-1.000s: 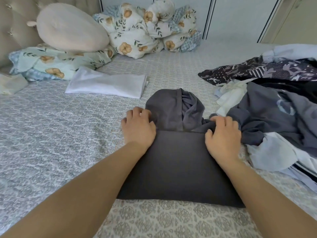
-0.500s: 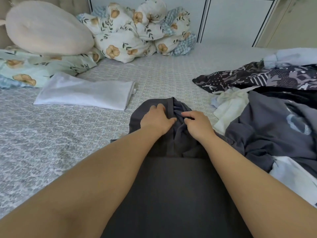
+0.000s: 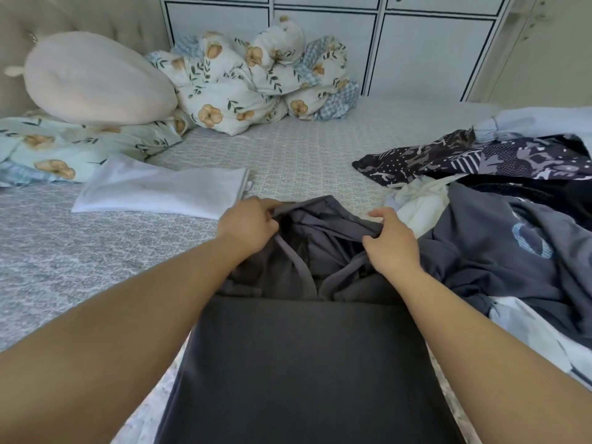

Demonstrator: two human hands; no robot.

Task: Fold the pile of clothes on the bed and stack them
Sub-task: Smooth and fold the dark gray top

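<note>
Head view: both hands work the far end of a dark grey hooded garment [image 3: 301, 363] spread on the patterned bed sheet [image 3: 96, 245]. The near part of the garment lies flat and squared between the forearms; beyond it the hood [image 3: 323, 225] is bunched and open. The left hand [image 3: 248, 224] pinches the hood's left edge with curled fingers, and the right hand [image 3: 389, 241] grips the hood's right edge the same way, thumb over the cloth. Two loose edge bands of the hood trail toward the flat part between the wrists.

Risks, as I judge them: the hood is soft and holds several loose layers, so pulling the two edges unevenly could drag the squared body askew and undo its straight sides. If the hood is folded down while still bunched, it would likely leave a lump that makes the later stack lean. The trailing bands could get trapped outside the fold and stick out.

Just right of the right hand, the unfolded pile [image 3: 499, 238] touches or nearly touches the garment; a navy piece lies close enough that the fingers could catch it along with the hood edge and pull it in. Beyond and left of the left hand lies a folded white garment [image 3: 160, 189], well apart. Farther off rest a floral duvet [image 3: 256, 81] and a cream cushion [image 3: 93, 78].
</note>
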